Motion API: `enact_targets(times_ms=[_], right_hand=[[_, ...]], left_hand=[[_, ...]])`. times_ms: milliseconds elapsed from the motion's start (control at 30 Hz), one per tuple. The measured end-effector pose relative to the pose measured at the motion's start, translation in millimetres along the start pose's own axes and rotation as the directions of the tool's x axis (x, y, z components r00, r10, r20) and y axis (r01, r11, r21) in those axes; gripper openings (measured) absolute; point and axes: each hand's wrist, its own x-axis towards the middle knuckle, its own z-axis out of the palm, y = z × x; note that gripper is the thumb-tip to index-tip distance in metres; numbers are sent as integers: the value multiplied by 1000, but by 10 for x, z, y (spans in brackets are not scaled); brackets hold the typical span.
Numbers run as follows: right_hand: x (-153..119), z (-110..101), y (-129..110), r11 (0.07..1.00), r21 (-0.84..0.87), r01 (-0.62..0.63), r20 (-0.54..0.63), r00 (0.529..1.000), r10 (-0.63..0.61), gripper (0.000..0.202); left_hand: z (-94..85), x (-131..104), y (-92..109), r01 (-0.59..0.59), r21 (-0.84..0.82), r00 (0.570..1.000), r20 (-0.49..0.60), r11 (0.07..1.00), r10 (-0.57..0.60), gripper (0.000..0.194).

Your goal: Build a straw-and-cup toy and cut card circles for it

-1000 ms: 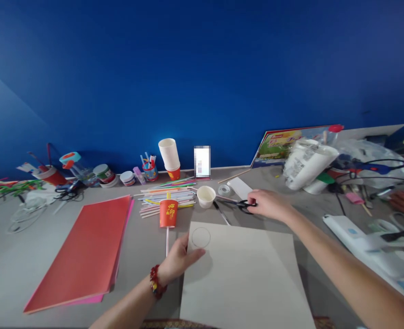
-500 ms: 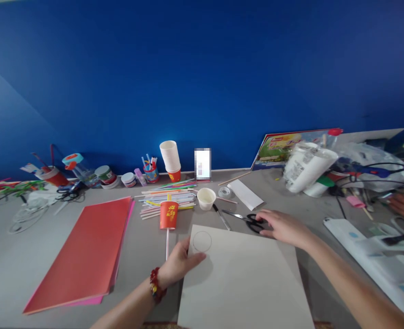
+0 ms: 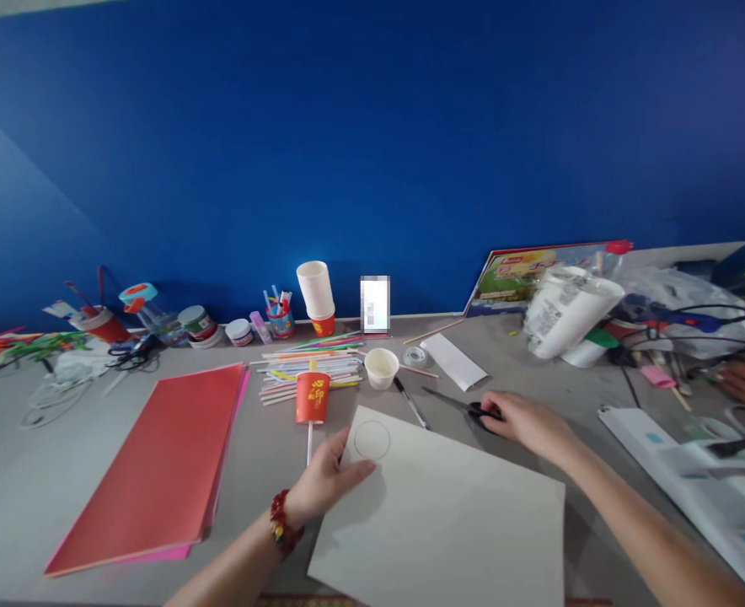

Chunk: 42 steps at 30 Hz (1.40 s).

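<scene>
Right hand (image 3: 527,419) fingers are closed on the black handles of the scissors (image 3: 474,410), which lie low over the table (image 3: 255,497) just beyond the paper, blades pointing away to the left; the blades look together, though they are seen nearly edge-on. The left hand (image 3: 323,476) grips the left side of the large white paper (image 3: 454,514), thumb on top and fingers mostly hidden at the edge. That sheet is in front of the person, between the two arms. As far as shows, one circle (image 3: 372,440) is already drawn near its far left corner, just ahead of the left thumb. No cut can be seen along the line, so any cutting out appears not yet begun, and the blades are apart from the sheet. A pen (image 3: 411,403) lies just past the paper, near a white cup (image 3: 382,371). Beside the left hand is a red cup (image 3: 313,398), with a pale straw (image 3: 310,443) showing below it.
</scene>
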Motion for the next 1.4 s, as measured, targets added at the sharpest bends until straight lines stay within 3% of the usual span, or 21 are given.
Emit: enact_targets(times_ms=[100,200,333,433,533,700,833,900,1000,1100,1167,1300,1400], right_hand=[[-89,-100,84,942,327,-75,111,993,40,28],[-200,-187,66,696,703,-146,177,984,28,42],[-280,-217,-194,580,802,-146,150,988,42,46],[-253,-250,-524,482,872,-85,126,991,-53,37],[-179,-341,-896,520,851,-78,206,959,-193,30],[-44,-414,-1394,516,854,64,95,956,-277,32],[40,-371,-1544,586,794,163,-3,965,-264,29],[58,-376,-1546,593,787,167,-39,974,-223,29],[48,-410,-1500,537,830,152,-105,988,-117,34],[26,-418,-1442,479,861,170,-185,983,-16,34],[21,-398,-1423,463,864,200,-249,967,47,34],[23,-345,-1477,469,841,271,-387,906,170,32],[-8,-307,-1547,458,838,298,-426,880,208,31]], left_hand=[[-40,-2,25,-42,18,999,-23,999,43,47],[-59,5,66,-81,77,995,-48,994,84,43],[-66,19,150,-121,162,988,-76,979,135,39],[-77,22,211,-150,229,984,-64,962,168,38],[-85,30,264,-131,282,988,-47,950,150,38],[-24,96,429,-184,372,981,12,910,194,35],[7,150,668,-274,409,960,65,870,272,43],[-40,149,774,-261,289,965,106,921,240,58],[-182,98,821,-179,-45,962,200,983,185,81],[-330,12,674,-197,-318,958,139,927,251,96],[-373,-44,509,-226,-386,965,33,894,258,107],[-283,-94,290,-103,-168,984,-160,980,76,69],[-206,-88,340,-82,-108,943,-330,991,42,54]])
